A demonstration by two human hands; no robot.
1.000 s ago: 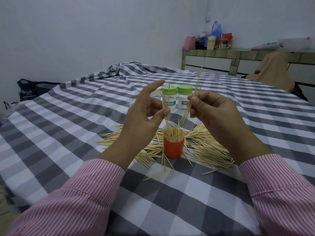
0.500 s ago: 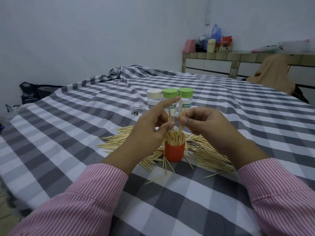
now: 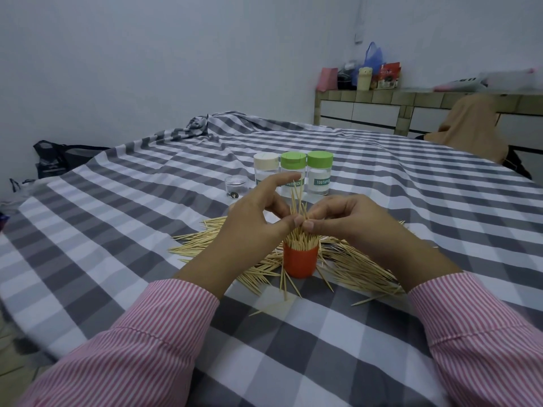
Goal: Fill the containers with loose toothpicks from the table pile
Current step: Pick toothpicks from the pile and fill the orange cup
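Observation:
An orange container (image 3: 300, 262) stands upright on the checked cloth, packed with toothpicks. Loose toothpicks (image 3: 357, 267) lie in a pile around it. Directly above its mouth, my left hand (image 3: 255, 220) and my right hand (image 3: 349, 218) meet and pinch a small bundle of toothpicks (image 3: 297, 201) held upright, its lower ends among those in the container. Behind stand three capped toothpick bottles: one with a cream cap (image 3: 266, 168) and two with green caps (image 3: 291, 163) (image 3: 319, 173).
A small clear jar (image 3: 236, 186) sits left of the bottles. The grey checked cloth (image 3: 147, 218) covers the whole table. A tiled counter (image 3: 382, 107) with bags stands at the back right, and a dark bag (image 3: 58, 160) lies beyond the table's left edge.
Both hands have come together and moved down over the orange container, bringing the toothpick bundle from apart and tilted to upright at its mouth.

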